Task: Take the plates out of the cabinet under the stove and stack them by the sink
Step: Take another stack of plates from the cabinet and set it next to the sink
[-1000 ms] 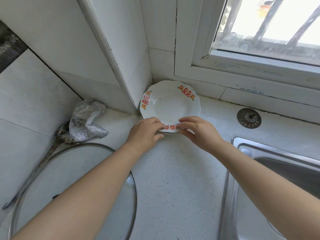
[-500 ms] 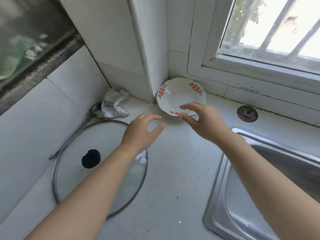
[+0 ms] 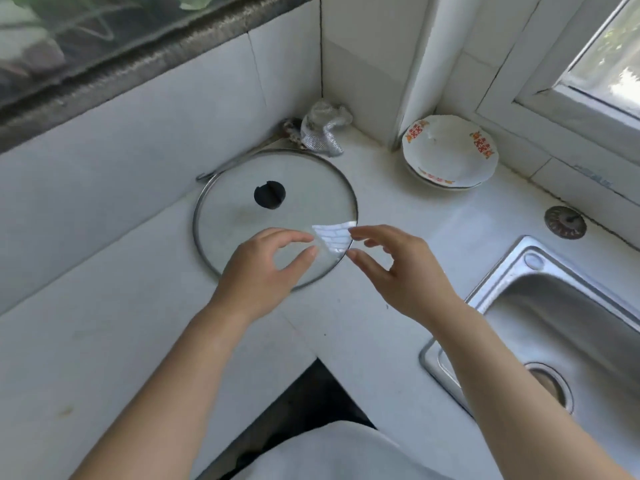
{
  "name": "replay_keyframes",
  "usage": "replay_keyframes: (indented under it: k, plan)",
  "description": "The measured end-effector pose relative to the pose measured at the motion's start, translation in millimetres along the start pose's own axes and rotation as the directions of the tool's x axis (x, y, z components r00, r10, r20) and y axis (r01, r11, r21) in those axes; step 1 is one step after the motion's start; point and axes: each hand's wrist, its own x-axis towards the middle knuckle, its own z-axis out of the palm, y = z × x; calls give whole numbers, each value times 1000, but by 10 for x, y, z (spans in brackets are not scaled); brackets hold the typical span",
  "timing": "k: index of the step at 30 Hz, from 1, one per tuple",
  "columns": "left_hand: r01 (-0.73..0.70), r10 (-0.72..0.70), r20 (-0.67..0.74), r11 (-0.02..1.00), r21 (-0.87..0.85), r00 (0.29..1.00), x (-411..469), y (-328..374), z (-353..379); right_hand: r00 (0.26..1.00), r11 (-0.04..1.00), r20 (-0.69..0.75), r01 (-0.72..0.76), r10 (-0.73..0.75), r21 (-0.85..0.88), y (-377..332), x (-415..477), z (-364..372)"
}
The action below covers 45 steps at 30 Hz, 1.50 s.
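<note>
A small stack of white plates (image 3: 450,152) with red and orange patterns on the rim rests on the white counter in the corner under the window, left of the steel sink (image 3: 561,327). My left hand (image 3: 263,271) hovers over the near edge of a glass pot lid, fingers apart, holding nothing. My right hand (image 3: 398,268) is level with it, just to the right, fingers spread and empty. Both hands are well short of the plates, nearer to me. The cabinet under the stove is out of view.
A round glass pot lid (image 3: 242,216) with a black knob lies flat on the counter (image 3: 381,341). Behind it sit a silver mesh scrubber (image 3: 323,128) and a metal utensil handle. A round drain strainer (image 3: 565,222) lies beside the sink. Tiled walls close the corner.
Both hands let go of the plate in the corner and drew back toward me, now empty over the lid's edge. The view pulled back and down.
</note>
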Motion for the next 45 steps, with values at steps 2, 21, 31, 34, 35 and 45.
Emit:
replay_keyframes:
  k: [2,21,31,34,35,45]
  plan:
    - [23,-22,-21,999,27,1000,-231,-121,-108,996,999,74,42,-41,-9,-172,-73,139]
    - [418,-418,-447,903,-103,791,-3263,-1440,-1328,654,848,598,524,-463,84,-2266,-1174,1916]
    - [571,-651,-677,717,-400,343,-5004,-1695,-1246,91,531,767,772,-635,348,-3271,-2022,2921]
    - [606,-705,-682,634,-481,195,-5327,-1673,-1162,-36,481,767,760,-641,437,-3493,-2217,3174]
    - [614,-723,-675,602,-510,148,-5415,-1668,-1130,-81,461,765,755,-639,466,-3553,-2281,3249]
    - [583,-804,-548,336,-739,-232,-5719,-1565,-793,-439,337,710,662,-550,670,-3893,-2587,3755]
